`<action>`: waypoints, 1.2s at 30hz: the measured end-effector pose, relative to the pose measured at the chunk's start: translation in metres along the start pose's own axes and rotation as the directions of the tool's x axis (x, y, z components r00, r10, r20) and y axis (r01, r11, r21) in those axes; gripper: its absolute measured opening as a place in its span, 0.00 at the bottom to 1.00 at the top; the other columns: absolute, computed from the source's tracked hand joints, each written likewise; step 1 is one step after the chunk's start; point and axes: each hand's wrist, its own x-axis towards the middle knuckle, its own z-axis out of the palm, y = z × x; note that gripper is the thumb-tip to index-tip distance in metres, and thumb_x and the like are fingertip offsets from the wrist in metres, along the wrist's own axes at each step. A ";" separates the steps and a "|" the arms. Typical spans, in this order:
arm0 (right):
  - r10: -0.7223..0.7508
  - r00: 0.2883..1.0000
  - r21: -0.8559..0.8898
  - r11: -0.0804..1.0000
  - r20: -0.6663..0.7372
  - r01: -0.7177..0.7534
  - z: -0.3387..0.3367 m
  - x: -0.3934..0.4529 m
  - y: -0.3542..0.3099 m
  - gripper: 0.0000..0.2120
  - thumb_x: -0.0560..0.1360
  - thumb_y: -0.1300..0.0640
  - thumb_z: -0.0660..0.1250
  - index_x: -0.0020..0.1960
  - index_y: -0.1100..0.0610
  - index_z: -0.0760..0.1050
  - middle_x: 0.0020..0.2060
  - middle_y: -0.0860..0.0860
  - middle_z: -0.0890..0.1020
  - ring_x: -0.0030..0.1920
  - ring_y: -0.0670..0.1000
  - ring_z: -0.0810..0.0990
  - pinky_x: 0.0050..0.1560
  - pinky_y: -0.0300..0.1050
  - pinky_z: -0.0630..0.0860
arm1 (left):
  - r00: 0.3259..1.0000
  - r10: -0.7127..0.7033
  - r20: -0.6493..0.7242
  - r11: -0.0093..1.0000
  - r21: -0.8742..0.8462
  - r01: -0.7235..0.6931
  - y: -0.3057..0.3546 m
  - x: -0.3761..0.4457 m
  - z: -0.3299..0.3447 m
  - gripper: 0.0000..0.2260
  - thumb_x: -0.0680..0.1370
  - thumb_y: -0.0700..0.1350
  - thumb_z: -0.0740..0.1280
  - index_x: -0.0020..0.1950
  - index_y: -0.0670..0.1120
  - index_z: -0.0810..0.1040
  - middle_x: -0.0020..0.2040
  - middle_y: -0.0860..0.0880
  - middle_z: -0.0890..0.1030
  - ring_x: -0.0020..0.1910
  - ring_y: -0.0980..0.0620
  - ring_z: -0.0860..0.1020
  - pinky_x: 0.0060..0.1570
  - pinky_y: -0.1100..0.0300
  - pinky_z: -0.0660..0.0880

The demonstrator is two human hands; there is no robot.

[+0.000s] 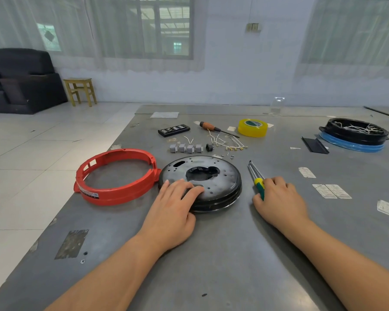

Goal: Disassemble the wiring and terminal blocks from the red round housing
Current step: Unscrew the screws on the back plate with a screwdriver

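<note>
- Resting flat on the near-left edge of the black metal disc [202, 178], the left hand [173, 212] has its fingers spread and straight on the top face; it grasps nothing.
- Right hand [279, 198] lies on the table [234, 254] just right of the disc, fingers curled around the green-and-yellow handle of a screwdriver [257, 178]; the paired metal shafts point away from the person.
- Red round housing [115, 176] sits on the table to the left of the disc, an open ring with nothing inside it; its right tab touches or nearly touches the disc's rim.
- Disc lies flat, with a large ragged opening at its centre and small holes over its face.
- Four grey terminal blocks [185, 148] stand in a row beyond the disc, a small black part [209, 147] just beside them on the right.
- Loose white wires [227, 142] with brass ends lie to the right of that row, apart from the housing.
- A second screwdriver [216, 128] with a brown-and-black handle lies behind the wires, beside a yellow tape roll [252, 127].
- A black bit case [173, 130] lies left of that screwdriver.
- At the far right of the table, a black round tray [354, 131] holding white wires rests on a blue ring [350, 144].
</note>
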 end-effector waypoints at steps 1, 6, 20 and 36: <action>0.004 1.000 -0.002 1.000 0.000 -0.004 0.002 0.005 -0.001 0.18 0.79 0.46 0.59 0.62 0.57 0.73 0.60 0.55 0.75 0.56 0.61 0.75 0.49 0.51 0.77 | 1.000 0.000 0.000 1.000 0.002 0.000 0.000 0.000 0.001 0.30 0.72 0.38 0.65 0.75 0.51 0.74 0.67 0.50 0.75 0.77 0.45 0.68 0.81 0.41 0.56; 0.015 0.999 -0.017 1.000 -0.030 -0.016 0.009 0.031 -0.007 0.18 0.79 0.46 0.58 0.61 0.57 0.75 0.59 0.55 0.76 0.57 0.60 0.76 0.49 0.50 0.76 | 0.999 -0.014 0.033 0.999 -0.051 0.015 -0.002 0.005 0.003 0.32 0.72 0.38 0.64 0.76 0.52 0.73 0.69 0.50 0.73 0.79 0.46 0.65 0.83 0.46 0.49; -0.341 0.876 0.031 0.927 -0.341 0.373 0.004 0.015 -0.037 0.24 0.80 0.41 0.54 0.70 0.51 0.74 0.69 0.51 0.76 0.68 0.57 0.74 0.73 0.58 0.63 | 0.971 -0.234 -0.055 0.956 -0.193 0.220 -0.037 0.008 -0.014 0.21 0.82 0.56 0.64 0.76 0.56 0.75 0.73 0.57 0.75 0.80 0.48 0.61 0.83 0.45 0.50; -0.518 0.855 0.175 0.840 -0.026 0.514 0.013 -0.005 -0.116 0.33 0.76 0.28 0.52 0.77 0.38 0.59 0.78 0.46 0.64 0.80 0.57 0.56 0.79 0.61 0.51 | 0.766 -0.636 -0.096 0.749 0.164 0.642 -0.102 -0.001 -0.037 0.15 0.83 0.52 0.63 0.68 0.54 0.80 0.60 0.49 0.84 0.65 0.43 0.77 0.74 0.46 0.58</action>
